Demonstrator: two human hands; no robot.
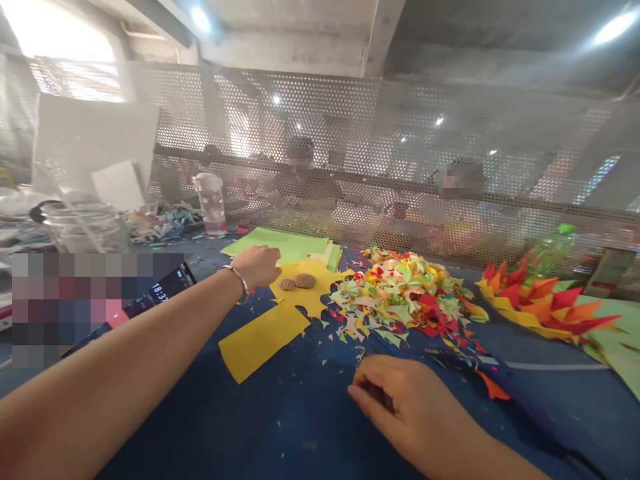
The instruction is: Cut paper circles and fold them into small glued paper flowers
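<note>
My left hand, with a silver bangle at the wrist, reaches over the near edge of light green paper sheets. Its fingers curl down, and their tips are hidden. Beside it, yellow paper with a jagged cut outline bears two brown, stone-like lumps. A yellow paper strip lies nearer to me. My right hand hovers over or rests on the dark blue tabletop, fingers curled towards the thumb. Nothing shows in its hollow. Paper scraps are heaped just beyond it.
A phone lies beside my left forearm, near a glass jar and a clear bottle. Rightward are pointed red, orange and yellow paper pieces and a green-capped bottle. A perforated screen stands behind, with people beyond.
</note>
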